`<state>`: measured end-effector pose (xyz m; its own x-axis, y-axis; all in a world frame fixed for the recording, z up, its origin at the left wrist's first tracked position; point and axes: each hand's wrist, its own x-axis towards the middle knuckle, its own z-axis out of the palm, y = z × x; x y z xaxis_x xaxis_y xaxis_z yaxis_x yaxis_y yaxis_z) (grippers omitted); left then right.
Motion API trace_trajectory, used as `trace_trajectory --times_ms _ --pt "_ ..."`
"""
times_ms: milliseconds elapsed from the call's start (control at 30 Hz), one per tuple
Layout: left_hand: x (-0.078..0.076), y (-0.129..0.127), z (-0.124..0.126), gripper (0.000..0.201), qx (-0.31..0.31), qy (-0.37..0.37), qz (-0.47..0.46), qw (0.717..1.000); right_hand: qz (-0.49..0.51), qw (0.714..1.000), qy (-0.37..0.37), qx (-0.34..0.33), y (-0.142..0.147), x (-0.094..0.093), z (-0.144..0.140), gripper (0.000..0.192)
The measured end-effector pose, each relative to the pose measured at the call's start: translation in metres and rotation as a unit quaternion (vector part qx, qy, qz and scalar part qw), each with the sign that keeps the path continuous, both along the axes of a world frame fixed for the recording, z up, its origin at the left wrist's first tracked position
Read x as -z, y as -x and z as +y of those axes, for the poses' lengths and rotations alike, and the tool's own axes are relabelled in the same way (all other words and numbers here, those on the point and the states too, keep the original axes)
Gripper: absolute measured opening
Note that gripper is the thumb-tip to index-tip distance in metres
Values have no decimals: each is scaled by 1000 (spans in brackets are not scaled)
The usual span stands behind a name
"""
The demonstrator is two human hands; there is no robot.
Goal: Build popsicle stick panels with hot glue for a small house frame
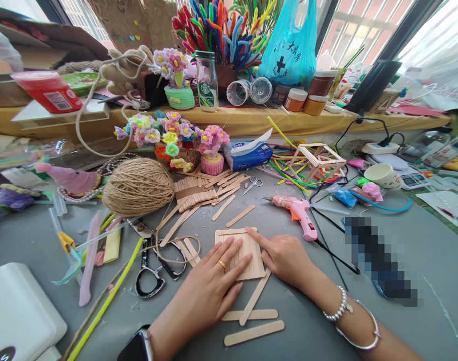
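Grey tabletop [307, 311] carries a pink glue gun [294, 213]; left of it, slightly nearer the person, lies a stick panel [253, 266] (nearly square, slats [256, 254] pointing away). Fingers spread, the left hand [210, 281] rests on it, gripping nothing; the right hand [287, 256], nearer the glue gun, touches the far crosspiece [231, 231] with a straight index finger [257, 238], its curled fingers' contents unclear.

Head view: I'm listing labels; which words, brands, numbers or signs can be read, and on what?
"大" and "房", plus a dark cross: blue plastic bag.
"STARBUCKS", apparently, with round green logo: glass bottle.
"S", partly cut off: white device.
Too small or blurred: blue tissue pack, red tub, paper cup, clear bottle.
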<state>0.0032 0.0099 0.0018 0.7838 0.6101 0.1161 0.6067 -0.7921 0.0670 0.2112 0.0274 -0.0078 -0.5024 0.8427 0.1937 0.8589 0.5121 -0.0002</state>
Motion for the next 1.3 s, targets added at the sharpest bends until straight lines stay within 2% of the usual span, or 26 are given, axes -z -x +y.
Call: trace_trajectory --times_ms 200,900,1300 --pt "0 1 -1 50 -2 8 -1 1000 66 997 14 48 -4 5 1 53" --pt "0 1 -1 50 -6 17 -8 1000 36 999 6 14 -5 3 0 54" --pt "-1 1 -1 50 -4 14 -8 1000 15 999 22 17 -4 1 1 53"
